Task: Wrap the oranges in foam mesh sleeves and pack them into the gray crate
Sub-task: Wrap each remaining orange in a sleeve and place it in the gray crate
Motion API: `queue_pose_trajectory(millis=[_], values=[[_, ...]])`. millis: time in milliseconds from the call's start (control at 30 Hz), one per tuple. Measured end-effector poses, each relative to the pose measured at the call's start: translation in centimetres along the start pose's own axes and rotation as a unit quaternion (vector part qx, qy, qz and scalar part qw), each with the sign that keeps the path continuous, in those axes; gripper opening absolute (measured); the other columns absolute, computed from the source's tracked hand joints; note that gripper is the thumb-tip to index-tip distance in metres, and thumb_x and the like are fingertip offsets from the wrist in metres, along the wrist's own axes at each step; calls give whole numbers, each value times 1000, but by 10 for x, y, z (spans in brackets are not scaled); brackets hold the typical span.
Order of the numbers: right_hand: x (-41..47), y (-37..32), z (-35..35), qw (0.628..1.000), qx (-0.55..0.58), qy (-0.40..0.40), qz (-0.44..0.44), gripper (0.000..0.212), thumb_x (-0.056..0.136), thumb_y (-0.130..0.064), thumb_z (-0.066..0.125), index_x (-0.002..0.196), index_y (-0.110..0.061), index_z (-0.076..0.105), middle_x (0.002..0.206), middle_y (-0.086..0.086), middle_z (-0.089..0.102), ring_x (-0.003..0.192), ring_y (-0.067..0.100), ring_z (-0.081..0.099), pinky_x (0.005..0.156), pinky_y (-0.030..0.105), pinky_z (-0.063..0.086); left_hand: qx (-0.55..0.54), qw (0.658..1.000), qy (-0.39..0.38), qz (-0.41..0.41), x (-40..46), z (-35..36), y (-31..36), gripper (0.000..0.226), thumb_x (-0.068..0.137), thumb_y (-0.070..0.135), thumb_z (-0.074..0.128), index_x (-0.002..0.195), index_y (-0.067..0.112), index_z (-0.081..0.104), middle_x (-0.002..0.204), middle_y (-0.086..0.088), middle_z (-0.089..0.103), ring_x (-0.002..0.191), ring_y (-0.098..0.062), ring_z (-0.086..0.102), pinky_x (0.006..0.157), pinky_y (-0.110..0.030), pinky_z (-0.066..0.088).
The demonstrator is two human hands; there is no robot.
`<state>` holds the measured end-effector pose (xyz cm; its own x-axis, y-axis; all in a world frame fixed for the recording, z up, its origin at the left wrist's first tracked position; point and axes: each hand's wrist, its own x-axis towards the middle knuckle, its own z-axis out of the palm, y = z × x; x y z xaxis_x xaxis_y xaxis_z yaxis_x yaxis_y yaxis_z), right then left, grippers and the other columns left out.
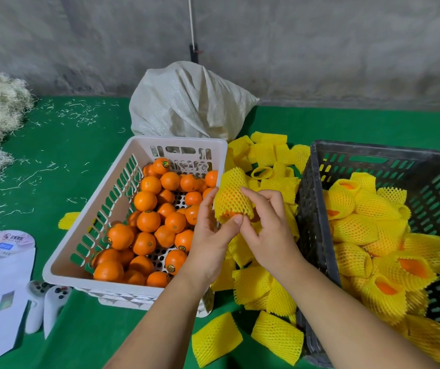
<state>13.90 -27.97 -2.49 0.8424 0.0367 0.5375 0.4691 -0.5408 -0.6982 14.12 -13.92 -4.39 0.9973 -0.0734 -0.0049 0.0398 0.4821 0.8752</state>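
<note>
Orange (231, 214) getting sleeved, both hands working.
Left hand (210, 235) and right hand (269, 230) fingers pinching foam mesh sleeve (230, 197) around it, between white basket (112, 209) and gray crate (317, 209).

Light is even and fairly bright, falling from above with no hard glare; shadows are soft and short, lying close under the white basket (88, 209) and the gray crate (317, 235). Colours are strongly saturated on the green table cover (67, 145); the wide lens bows the edges, and the corners, the wall (346, 49) included, look soft and slightly smeared.
</note>
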Motion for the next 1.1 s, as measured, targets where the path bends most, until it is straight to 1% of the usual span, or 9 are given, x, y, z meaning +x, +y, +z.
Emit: queue_pose_trajectory(millis=[200,367,567,800,867,933,1000,1033,1100], values=[[1,-2,-4,995,-1,51,-87,29,93,-4,61,120,-13,65,113,0,52,100,-2,53,79,16,50,-48,998,48,10,0,1,4,49,92,25,78,137,34,60,122,-12,72,115,-31,70,93,-39,58],[-2,-5,5,996,62,-11,63,56,92,-28,69,142,-27,45,125,-11,42,114,-5,50,85,8,46,15,999,35,-16,-3,3,3,66,82,37,82,138,19,50,117,-5,74,109,-25,71,88,-34,59],[4,2,-5,998,22,60,30,33,92,-2,59,122,-11,70,105,-2,58,86,2,56,72,17,46,21,999,39,8,-2,2,-1,68,89,30,78,146,18,43,120,-7,71,105,-18,69,80,-28,56],[0,-6,-6,994,21,-6,-103,20,91,-11,58,103,-5,73,98,3,60,89,12,60,75,24,51,-24,996,80,10,5,-3,-7,50,95,14,63,139,-5,46,108,-18,59,91,-29,55,74,-40,44],[2,-8,-10,992,118,-35,-15,16,89,-22,58,95,-11,67,88,-1,58,82,12,57,71,27,48,-24,995,99,4,6,-4,-8,53,92,8,63,142,5,47,109,-18,62,86,-28,58,71,-36,49],[6,-12,-14,960,226,-44,159,32,87,-48,56,99,-18,58,84,3,57,76,15,56,67,34,43,15,995,96,10,5,-4,-8,58,90,2,70,142,18,48,120,-13,68,98,-30,69,78,-37,58],[10,-13,-14,907,282,-82,301,56,78,-74,59,117,-35,53,96,-17,66,87,-1,63,76,28,47,116,991,47,42,0,-3,-10,70,82,6,76,142,24,46,123,1,71,108,-19,71,82,-32,60],[10,-13,-12,881,314,-109,337,65,74,-78,66,126,-44,49,106,-26,67,99,-6,64,86,29,51,176,982,16,60,-3,-2,-12,75,79,8,76,144,26,44,125,7,70,113,-15,70,82,-30,60],[11,-13,-8,847,365,-117,368,72,72,-58,82,135,-46,48,126,-16,67,115,6,66,99,37,55,264,960,-17,93,-7,-1,-17,78,81,11,77,148,27,41,138,6,63,130,-19,61,98,-39,57]])
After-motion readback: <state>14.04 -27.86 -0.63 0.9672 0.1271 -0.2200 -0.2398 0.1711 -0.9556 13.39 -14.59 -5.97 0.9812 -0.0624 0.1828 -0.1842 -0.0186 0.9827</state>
